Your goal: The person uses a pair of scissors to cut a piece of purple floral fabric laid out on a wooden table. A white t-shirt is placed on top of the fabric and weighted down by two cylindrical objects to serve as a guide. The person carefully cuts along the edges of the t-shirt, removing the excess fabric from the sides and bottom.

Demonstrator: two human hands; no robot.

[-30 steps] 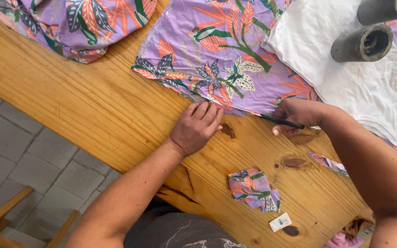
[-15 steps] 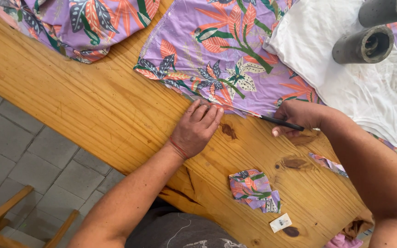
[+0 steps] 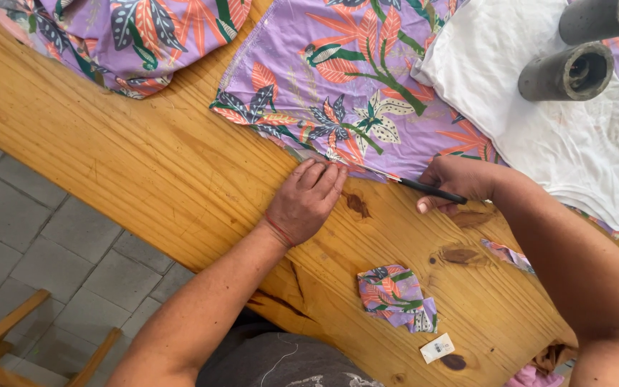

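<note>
Your wooden table [image 3: 145, 165] carries purple floral fabric [image 3: 338, 79], white cloth [image 3: 567, 143], a crumpled fabric scrap [image 3: 395, 297] and a small white tag [image 3: 437, 347].

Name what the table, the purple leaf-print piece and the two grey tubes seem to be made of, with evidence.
Table: varnished wood; grain, dark knots, slight sheen. Leaf-print piece: thin woven cloth, matte; it lies flat with a cut edge. Grey tubes: hollow, dull, thick-walled; perhaps cardboard or plastic.

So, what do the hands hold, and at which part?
Right hand grips black-handled scissors by the handle end. Left hand holds nothing; it presses the floral fabric's edge.
</note>
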